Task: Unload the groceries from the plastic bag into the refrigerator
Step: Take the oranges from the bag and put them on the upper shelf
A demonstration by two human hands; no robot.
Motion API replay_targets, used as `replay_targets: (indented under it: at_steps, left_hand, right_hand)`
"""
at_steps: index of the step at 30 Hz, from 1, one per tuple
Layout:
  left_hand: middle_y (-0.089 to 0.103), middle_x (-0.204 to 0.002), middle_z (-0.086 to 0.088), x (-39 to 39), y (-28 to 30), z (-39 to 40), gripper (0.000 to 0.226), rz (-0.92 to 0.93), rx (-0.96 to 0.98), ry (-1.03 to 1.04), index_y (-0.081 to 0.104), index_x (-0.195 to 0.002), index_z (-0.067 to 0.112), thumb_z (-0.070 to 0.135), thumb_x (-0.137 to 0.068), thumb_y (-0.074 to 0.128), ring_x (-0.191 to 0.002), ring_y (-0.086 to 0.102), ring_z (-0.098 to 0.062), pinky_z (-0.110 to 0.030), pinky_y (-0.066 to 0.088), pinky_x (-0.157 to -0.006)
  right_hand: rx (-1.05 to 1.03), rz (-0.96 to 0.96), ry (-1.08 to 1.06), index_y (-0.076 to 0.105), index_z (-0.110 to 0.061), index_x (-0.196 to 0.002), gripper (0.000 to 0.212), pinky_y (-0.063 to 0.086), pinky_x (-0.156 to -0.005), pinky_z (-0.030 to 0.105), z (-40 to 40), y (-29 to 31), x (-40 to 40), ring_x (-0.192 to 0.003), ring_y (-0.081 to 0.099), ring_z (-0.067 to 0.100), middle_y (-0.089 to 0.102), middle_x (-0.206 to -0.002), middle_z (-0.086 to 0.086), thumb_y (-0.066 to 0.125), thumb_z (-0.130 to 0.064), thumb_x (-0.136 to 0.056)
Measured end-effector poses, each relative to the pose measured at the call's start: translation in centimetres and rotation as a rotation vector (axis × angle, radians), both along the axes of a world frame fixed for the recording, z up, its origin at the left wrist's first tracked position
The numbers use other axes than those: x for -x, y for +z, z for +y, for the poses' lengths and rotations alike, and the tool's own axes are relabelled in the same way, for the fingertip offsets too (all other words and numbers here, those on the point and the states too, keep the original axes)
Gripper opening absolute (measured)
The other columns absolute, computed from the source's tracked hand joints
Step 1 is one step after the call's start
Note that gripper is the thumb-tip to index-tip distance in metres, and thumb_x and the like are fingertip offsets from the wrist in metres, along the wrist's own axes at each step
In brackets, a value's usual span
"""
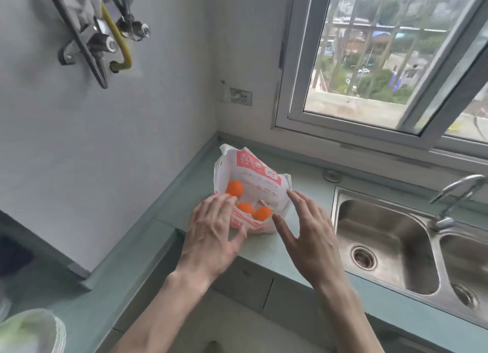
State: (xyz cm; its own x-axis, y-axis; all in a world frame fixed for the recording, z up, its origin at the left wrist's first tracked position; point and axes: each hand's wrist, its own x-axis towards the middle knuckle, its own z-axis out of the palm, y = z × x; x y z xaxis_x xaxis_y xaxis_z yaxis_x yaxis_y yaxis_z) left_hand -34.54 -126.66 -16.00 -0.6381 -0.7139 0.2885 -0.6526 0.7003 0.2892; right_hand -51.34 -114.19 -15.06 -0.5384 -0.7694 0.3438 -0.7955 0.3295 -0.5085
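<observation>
Head view, looking down at a white plastic bag (253, 178) with red print, sitting open on the pale green tabletop (266, 249) in the corner where the wall meets the window side. Inside the bag, three orange round fruits (246, 208) show through the mouth: one higher up toward the left wall of the bag, two lower down lying side by side near the front rim. What kind of fruit they are cannot be told.

Both hands are at the bag now. The left hand (211, 231) lies over the front left edge of the opening, fingers spread and reaching in beside the top fruit, thumb stretched along the crumpled front rim; it grips nothing that can be seen. The right hand (309, 231) hovers just beside the right edge of the bag, fingers straight and loose, fingertips near the plastic, whether touching it I cannot tell, holding nothing.

To the right of the bag, a steel double sink (383, 244) is set into the tabletop, with a curved faucet (456, 191) behind it. Above, a sliding window (369, 62) with bars looks out over buildings and trees. A wall socket (240, 97) sits in the corner above the bag, and metal fittings with a yellow hose (116, 33) hang on the left wall. A pale rounded object (31, 331), blurred, lies at lower left.
</observation>
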Motion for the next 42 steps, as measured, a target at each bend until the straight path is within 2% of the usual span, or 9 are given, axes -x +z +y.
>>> replay_targets:
  at_steps: [5,11,16,19,24,29,34,39,42]
  left_hand:
    - [0.05,-0.151,0.001,1.8,-0.9,-5.1,0.064,0.006,-0.044,-0.074,0.048,-0.148,0.017,0.055,-0.098,0.034,-0.144,0.04,-0.015,-0.037,0.031,-0.122]
    - [0.056,-0.145,0.002,5.0,-2.4,-10.0,0.061,0.025,-0.071,-0.158,0.053,-0.143,0.017,0.053,-0.099,0.031,-0.139,0.047,-0.016,-0.036,0.035,-0.119]
    - [0.052,-0.147,0.002,7.8,-4.3,-12.4,0.051,0.031,-0.173,-0.208,0.05,-0.145,0.017,0.042,-0.101,0.047,-0.14,0.044,-0.015,-0.031,0.03,-0.122]
    - [0.052,-0.147,0.003,9.6,-6.0,-13.4,0.048,0.024,-0.233,-0.232,0.049,-0.146,0.017,0.036,-0.102,0.05,-0.14,0.043,-0.015,-0.032,0.035,-0.121]
    - [0.05,-0.15,0.002,11.9,-8.2,-14.7,0.047,-0.017,-0.291,-0.229,0.045,-0.15,0.016,0.029,-0.104,0.049,-0.142,0.041,-0.016,-0.029,0.031,-0.122]
    - [0.047,-0.149,0.0,14.2,-11.2,-16.4,0.051,-0.164,-0.347,-0.207,0.039,-0.151,0.017,0.025,-0.103,0.052,-0.14,0.041,-0.021,-0.033,0.035,-0.117]
    - [0.051,-0.137,-0.007,15.8,-14.8,-17.6,0.049,-0.401,-0.383,-0.139,0.039,-0.145,0.018,0.026,-0.099,0.055,-0.127,0.049,-0.029,-0.039,0.042,-0.103]
    - [0.047,-0.142,-0.006,16.6,-17.7,-18.9,0.06,-0.569,-0.391,-0.137,0.038,-0.145,0.017,0.022,-0.092,0.065,-0.128,0.049,-0.029,-0.04,0.045,-0.097]
    - [0.046,-0.141,-0.006,17.3,-18.6,-19.6,0.062,-0.619,-0.384,-0.139,0.038,-0.144,0.019,0.014,-0.089,0.066,-0.129,0.048,-0.028,-0.041,0.046,-0.094]
  right_hand:
    - [-0.017,-0.078,0.019,0.044,-0.028,-0.151,0.058,0.029,-0.112,0.023,-6.5,-1.3,0.6,-0.139,0.044,0.009,0.05,-0.15,-0.012,0.051,-0.055,-0.099]
    - [-0.042,-0.055,-0.003,0.047,-0.025,-0.149,0.055,0.038,-0.116,0.035,-11.7,-3.4,2.3,-0.141,0.045,0.013,0.05,-0.15,-0.01,0.056,-0.049,-0.1]
    - [-0.128,-0.065,-0.01,0.042,-0.026,-0.152,0.057,0.037,-0.117,0.035,-13.2,-5.0,4.6,-0.145,0.04,0.011,0.045,-0.153,-0.012,0.054,-0.049,-0.101]
    - [-0.188,-0.031,0.0,0.042,-0.023,-0.152,0.054,0.039,-0.116,0.035,-14.5,-6.2,5.8,-0.14,0.044,0.017,0.047,-0.151,-0.007,0.055,-0.04,-0.103]
    - [-0.326,0.038,0.046,0.038,-0.016,-0.155,0.061,0.036,-0.119,0.044,-16.9,-8.0,7.4,-0.139,0.044,0.027,0.048,-0.151,0.003,0.06,-0.027,-0.099]
    - [-0.545,-0.077,0.088,0.023,-0.021,-0.16,0.068,0.041,-0.11,0.04,-19.0,-9.9,9.3,-0.141,0.042,0.026,0.037,-0.159,-0.001,0.054,-0.034,-0.101]
    - [-0.75,-0.08,0.113,0.032,-0.02,-0.153,0.059,0.043,-0.102,0.038,-20.9,-13.4,10.9,-0.135,0.045,0.029,0.043,-0.153,0.004,0.052,-0.028,-0.099]
    - [-0.904,-0.071,0.135,0.026,-0.021,-0.158,0.068,0.042,-0.107,0.043,-22.8,-16.3,12.1,-0.139,0.043,0.035,0.04,-0.154,0.011,0.053,-0.029,-0.096]
    - [-0.911,-0.009,0.11,0.035,-0.02,-0.152,0.059,0.042,-0.103,0.041,-23.8,-17.5,12.5,-0.134,0.049,0.034,0.046,-0.148,0.009,0.054,-0.024,-0.096]
